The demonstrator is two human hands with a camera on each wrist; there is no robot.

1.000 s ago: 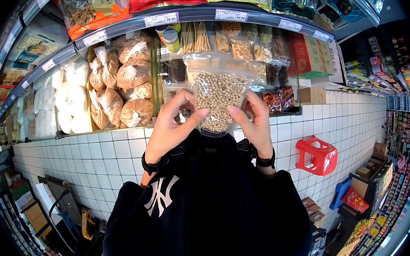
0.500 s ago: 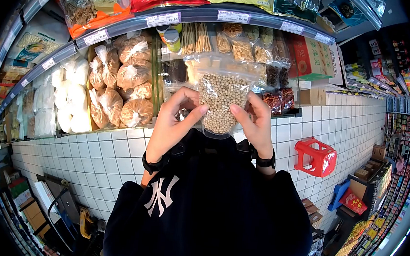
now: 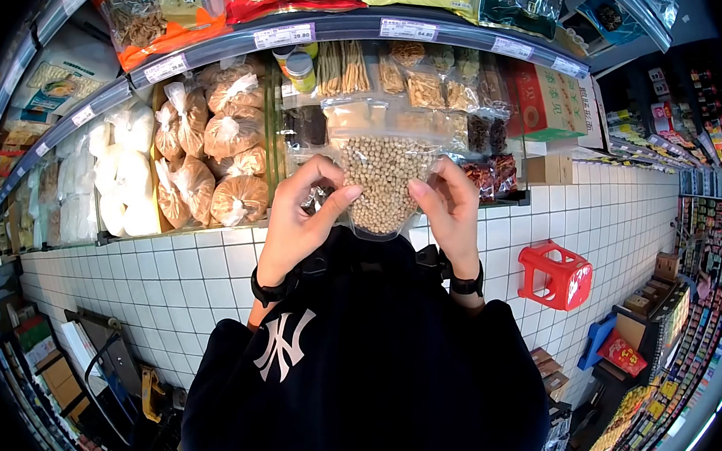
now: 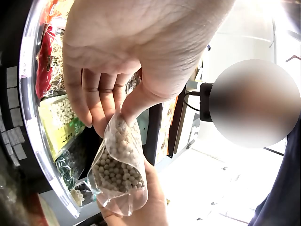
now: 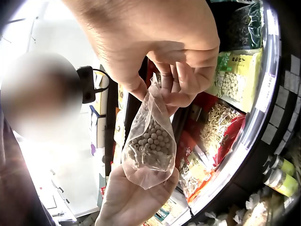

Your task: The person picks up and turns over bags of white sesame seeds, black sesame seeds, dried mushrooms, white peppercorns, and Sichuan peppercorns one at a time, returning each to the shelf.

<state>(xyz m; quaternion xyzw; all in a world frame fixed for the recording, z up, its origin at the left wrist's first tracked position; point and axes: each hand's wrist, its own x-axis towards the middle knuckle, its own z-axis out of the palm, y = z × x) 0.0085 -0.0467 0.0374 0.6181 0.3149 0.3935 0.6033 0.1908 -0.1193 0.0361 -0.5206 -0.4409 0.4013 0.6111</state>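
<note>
A clear zip bag of round pale beige beads or beans [image 3: 386, 177] is held upright in front of the torso, its top edge away from the body. The left hand [image 3: 301, 212] pinches its left side between thumb and fingers. On the opposite side the right hand [image 3: 451, 211] grips the edge, thumb on the front. In the left wrist view the bag [image 4: 117, 174] hangs from the left hand's [image 4: 136, 52] thumb and fingertips. The right wrist view shows the bag [image 5: 150, 146] under the right hand [image 5: 160, 37], with the other palm beyond it.
Beyond the hands is a low display with tied brown bags [image 3: 233, 131], white bags [image 3: 128, 173] and dried goods [image 3: 427, 86]. A shelf edge with price tags [image 3: 409, 29] curves above it. A red stool [image 3: 556, 275] stands on the tiled floor [image 3: 617, 203] to the right.
The bag has shifted and tilted slightly between the hands, its top edge moving a little left since half a second ago. Both hands keep their hold on its sides.
</note>
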